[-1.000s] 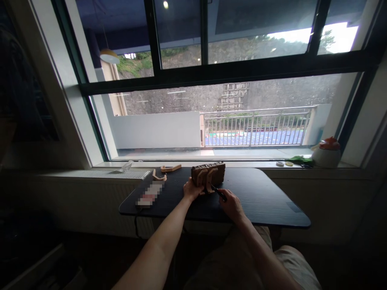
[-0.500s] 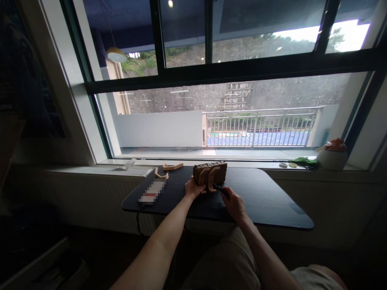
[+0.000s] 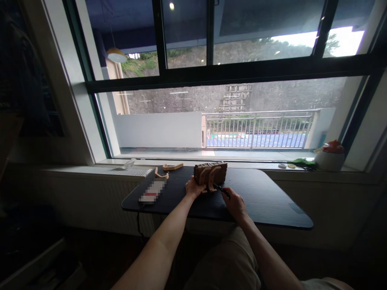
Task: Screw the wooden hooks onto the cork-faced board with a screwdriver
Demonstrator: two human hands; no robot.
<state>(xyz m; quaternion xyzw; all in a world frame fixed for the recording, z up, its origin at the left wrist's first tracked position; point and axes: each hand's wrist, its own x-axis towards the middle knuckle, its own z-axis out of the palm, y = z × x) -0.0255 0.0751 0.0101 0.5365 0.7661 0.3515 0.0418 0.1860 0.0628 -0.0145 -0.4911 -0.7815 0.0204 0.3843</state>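
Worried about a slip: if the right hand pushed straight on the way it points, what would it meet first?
Probably the wooden model, just beyond the dark tool the right hand holds; depth is unclear.

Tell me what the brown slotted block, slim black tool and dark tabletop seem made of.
The brown slotted block, in the left hand: unpainted matt wood, likely plywood, going by tan flat interlocking pieces. The slim black tool, in the right hand: too small to tell; plastic or metal. The dark tabletop: black matt board with faint grain, perhaps wood-effect laminate.
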